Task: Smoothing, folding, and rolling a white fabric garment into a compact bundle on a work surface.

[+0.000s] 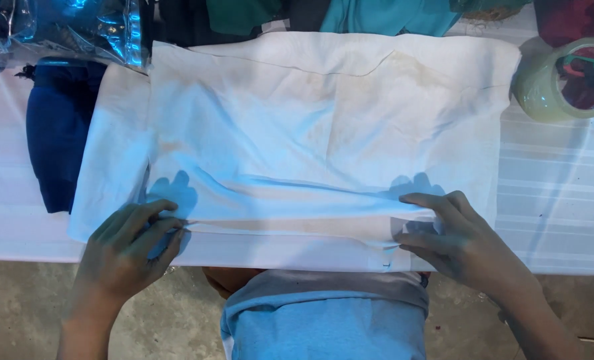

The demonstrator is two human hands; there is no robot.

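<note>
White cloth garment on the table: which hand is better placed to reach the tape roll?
Probably the right hand: it pinches the white cloth garment on the side where the pale tape roll lies.

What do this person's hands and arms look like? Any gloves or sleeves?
Both are bare. The left hand and right hand wear no gloves, and I see no rings or watch. The forearms show no sleeves down to the picture's edge. Below, between the arms, shows a light blue shirt with a grey band at its top.
</note>
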